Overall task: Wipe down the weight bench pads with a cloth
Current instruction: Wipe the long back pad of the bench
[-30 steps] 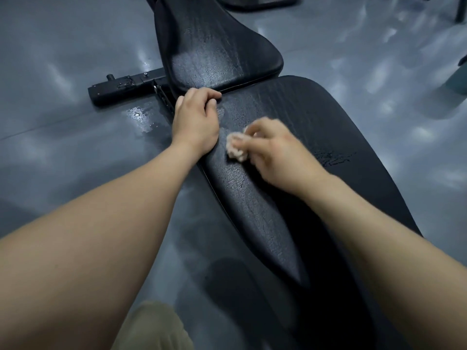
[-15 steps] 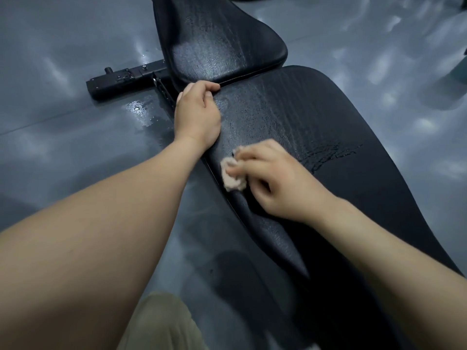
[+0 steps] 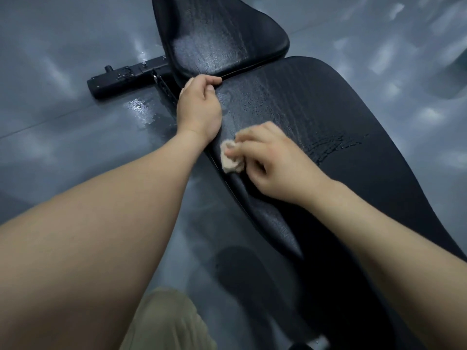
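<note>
A long black bench pad (image 3: 328, 117) runs from the centre toward the lower right, its surface streaked with wet marks. A second black pad (image 3: 222, 39) rises beyond it at the top. My right hand (image 3: 275, 165) pinches a small crumpled beige cloth (image 3: 231, 160) and presses it onto the long pad near its left edge. My left hand (image 3: 199, 109) grips the far left corner of the long pad, its fingers curled into the gap between the two pads.
A black metal frame bar (image 3: 121, 79) with a knob sticks out left of the pads on the glossy grey floor (image 3: 63, 127), where a wet patch (image 3: 141, 109) shines. My knee in khaki trousers (image 3: 164, 322) shows at the bottom.
My right hand has dragged the cloth back toward me along the pad's left edge. My left hand has kept its grip at the pad's far corner.
</note>
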`<action>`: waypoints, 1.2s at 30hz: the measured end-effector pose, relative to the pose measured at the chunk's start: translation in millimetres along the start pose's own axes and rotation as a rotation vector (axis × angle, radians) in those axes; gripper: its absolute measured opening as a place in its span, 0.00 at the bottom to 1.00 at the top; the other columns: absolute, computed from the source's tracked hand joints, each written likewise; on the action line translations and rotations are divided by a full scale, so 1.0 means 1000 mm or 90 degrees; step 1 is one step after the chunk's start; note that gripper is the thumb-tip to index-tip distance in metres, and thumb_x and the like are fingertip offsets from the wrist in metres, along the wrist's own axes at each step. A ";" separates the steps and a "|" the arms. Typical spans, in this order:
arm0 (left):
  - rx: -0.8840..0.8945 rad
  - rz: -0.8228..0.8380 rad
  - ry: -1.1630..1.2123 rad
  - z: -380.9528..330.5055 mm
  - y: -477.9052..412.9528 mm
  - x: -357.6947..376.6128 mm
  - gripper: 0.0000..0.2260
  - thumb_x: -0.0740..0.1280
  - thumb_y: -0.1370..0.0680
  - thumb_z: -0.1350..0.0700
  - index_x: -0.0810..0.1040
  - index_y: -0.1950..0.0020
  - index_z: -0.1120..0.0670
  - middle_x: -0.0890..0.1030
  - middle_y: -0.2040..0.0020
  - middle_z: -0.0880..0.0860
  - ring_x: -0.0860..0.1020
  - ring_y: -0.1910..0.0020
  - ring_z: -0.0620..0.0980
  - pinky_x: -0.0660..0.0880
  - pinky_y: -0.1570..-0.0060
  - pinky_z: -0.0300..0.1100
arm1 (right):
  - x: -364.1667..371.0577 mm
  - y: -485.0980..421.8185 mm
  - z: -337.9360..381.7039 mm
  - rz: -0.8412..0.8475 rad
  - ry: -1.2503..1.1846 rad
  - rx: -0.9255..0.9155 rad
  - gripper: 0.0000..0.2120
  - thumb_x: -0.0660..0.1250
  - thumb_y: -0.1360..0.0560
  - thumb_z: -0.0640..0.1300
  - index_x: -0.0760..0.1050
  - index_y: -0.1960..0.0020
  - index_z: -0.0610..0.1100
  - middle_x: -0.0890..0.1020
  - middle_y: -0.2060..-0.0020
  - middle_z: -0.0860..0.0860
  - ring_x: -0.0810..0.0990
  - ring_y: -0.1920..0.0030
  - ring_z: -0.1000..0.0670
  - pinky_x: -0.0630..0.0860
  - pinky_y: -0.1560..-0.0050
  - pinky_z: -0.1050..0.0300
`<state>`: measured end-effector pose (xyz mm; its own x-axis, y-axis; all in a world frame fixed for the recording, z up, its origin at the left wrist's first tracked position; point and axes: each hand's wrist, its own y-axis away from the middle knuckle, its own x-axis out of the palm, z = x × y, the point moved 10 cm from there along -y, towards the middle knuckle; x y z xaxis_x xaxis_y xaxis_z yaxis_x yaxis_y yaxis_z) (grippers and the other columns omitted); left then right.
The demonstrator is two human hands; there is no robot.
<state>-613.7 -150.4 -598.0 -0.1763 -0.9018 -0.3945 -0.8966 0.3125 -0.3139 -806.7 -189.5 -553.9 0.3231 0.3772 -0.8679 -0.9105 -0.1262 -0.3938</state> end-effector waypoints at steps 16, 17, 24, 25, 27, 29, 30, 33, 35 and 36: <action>0.004 0.023 0.000 0.002 -0.004 0.002 0.12 0.58 0.19 0.58 0.82 0.45 0.52 0.82 0.42 0.52 0.78 0.42 0.46 0.68 0.42 0.30 | 0.010 0.014 0.026 0.118 0.014 -0.032 0.13 0.61 0.23 0.42 0.83 0.44 0.46 0.79 0.48 0.49 0.73 0.52 0.45 0.76 0.54 0.45; 0.001 0.019 -0.002 0.003 -0.003 0.002 0.12 0.58 0.19 0.57 0.82 0.45 0.52 0.82 0.42 0.52 0.78 0.42 0.47 0.69 0.41 0.32 | 0.009 0.025 0.029 0.142 0.007 -0.040 0.12 0.62 0.24 0.43 0.83 0.45 0.46 0.78 0.49 0.50 0.73 0.52 0.46 0.76 0.55 0.46; 0.018 -0.007 -0.035 -0.002 -0.002 -0.001 0.14 0.58 0.20 0.57 0.82 0.45 0.52 0.81 0.43 0.53 0.77 0.41 0.52 0.71 0.36 0.43 | 0.010 0.030 0.035 0.163 0.014 -0.102 0.07 0.66 0.24 0.41 0.82 0.50 0.44 0.78 0.52 0.46 0.74 0.56 0.43 0.75 0.56 0.47; 0.020 -0.006 -0.040 -0.003 -0.002 -0.001 0.14 0.57 0.20 0.57 0.82 0.45 0.52 0.81 0.43 0.53 0.77 0.40 0.52 0.71 0.36 0.43 | 0.008 0.019 0.029 0.131 0.016 -0.091 0.08 0.64 0.21 0.43 0.83 0.50 0.43 0.79 0.52 0.45 0.75 0.56 0.43 0.76 0.56 0.46; 0.028 -0.001 -0.055 -0.006 0.000 -0.001 0.14 0.57 0.20 0.58 0.82 0.44 0.53 0.80 0.43 0.53 0.76 0.40 0.52 0.70 0.36 0.41 | -0.001 0.000 0.010 0.043 0.024 -0.040 0.15 0.61 0.17 0.47 0.84 0.49 0.43 0.80 0.51 0.45 0.75 0.56 0.42 0.77 0.56 0.45; 0.036 0.005 -0.069 -0.010 0.002 -0.001 0.15 0.57 0.19 0.58 0.82 0.43 0.53 0.80 0.42 0.54 0.76 0.39 0.53 0.69 0.36 0.41 | -0.007 -0.006 -0.007 -0.008 0.030 0.014 0.14 0.61 0.17 0.46 0.85 0.48 0.43 0.80 0.51 0.45 0.75 0.57 0.41 0.77 0.56 0.45; 0.040 0.007 -0.080 -0.012 0.003 -0.001 0.15 0.56 0.20 0.58 0.82 0.43 0.54 0.80 0.42 0.54 0.76 0.39 0.54 0.69 0.36 0.42 | -0.007 -0.005 -0.008 -0.009 0.030 0.024 0.12 0.62 0.19 0.43 0.85 0.48 0.43 0.80 0.51 0.45 0.75 0.57 0.41 0.76 0.55 0.45; 0.065 0.006 -0.130 -0.020 0.005 -0.003 0.19 0.54 0.22 0.59 0.82 0.41 0.54 0.80 0.42 0.56 0.75 0.39 0.57 0.70 0.35 0.45 | -0.002 0.013 0.004 0.038 0.010 0.012 0.11 0.62 0.22 0.39 0.83 0.49 0.43 0.79 0.50 0.46 0.74 0.55 0.42 0.75 0.52 0.46; 0.073 0.011 -0.181 -0.026 0.008 -0.004 0.20 0.54 0.23 0.62 0.81 0.39 0.53 0.79 0.40 0.56 0.74 0.37 0.58 0.69 0.36 0.44 | -0.002 0.035 0.015 0.068 -0.009 0.001 0.10 0.62 0.22 0.39 0.83 0.49 0.43 0.79 0.50 0.47 0.75 0.55 0.43 0.75 0.52 0.47; 0.070 0.013 -0.206 -0.029 0.010 -0.004 0.21 0.54 0.23 0.63 0.80 0.37 0.53 0.78 0.38 0.56 0.72 0.36 0.57 0.69 0.36 0.45 | -0.002 0.047 0.018 0.080 -0.017 -0.002 0.10 0.62 0.21 0.40 0.83 0.49 0.43 0.79 0.50 0.47 0.75 0.54 0.44 0.75 0.52 0.47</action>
<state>-633.5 -152.6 -574.2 -0.0408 -0.7592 -0.6495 -0.8417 0.3764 -0.3871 -854.6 -179.4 -564.8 0.1997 0.3831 -0.9019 -0.9426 -0.1763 -0.2836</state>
